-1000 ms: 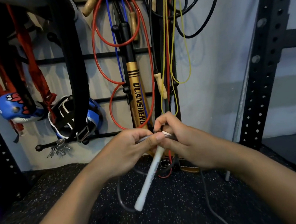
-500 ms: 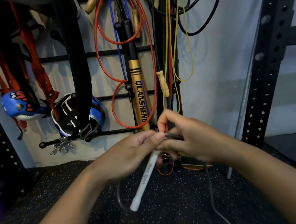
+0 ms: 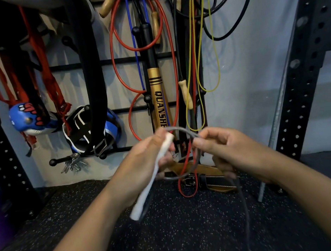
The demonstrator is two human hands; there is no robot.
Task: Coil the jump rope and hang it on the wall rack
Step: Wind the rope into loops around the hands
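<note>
I see the wall rack (image 3: 112, 60) filling the upper frame, its black bars and pegs loaded with gear, and it sits larger and a little lower in my view than half a second ago, so the head has tipped closer. A black upright (image 3: 304, 65) with holes runs down the right side. The speckled floor (image 3: 181, 235) lies under both forearms. On the rack hang a wide black belt (image 3: 89, 72), a red rope (image 3: 173, 64) in long loops, a gold bat (image 3: 158, 103) and a yellow cord (image 3: 199, 65); none of them has shifted against the bars.

The hands have drawn apart: before, they were pressed together over the handle top, now there is a gap between them. My left hand (image 3: 144, 163) is closed around the white handle (image 3: 155, 173), which slants down and left with its lower end clear of the palm, much as before. My right hand (image 3: 225, 150) is pinched shut on the grey rope (image 3: 183, 129), thumb and fingers meeting on it.

That rope is the real change. It now arcs up from the handle top across to the right fingers and curves back beneath, making one small loop between the hands that was not there earlier. The remaining length drops from the right hand to the floor. The rope is blurred, so I cannot tell exactly how the lower strand crosses
</note>
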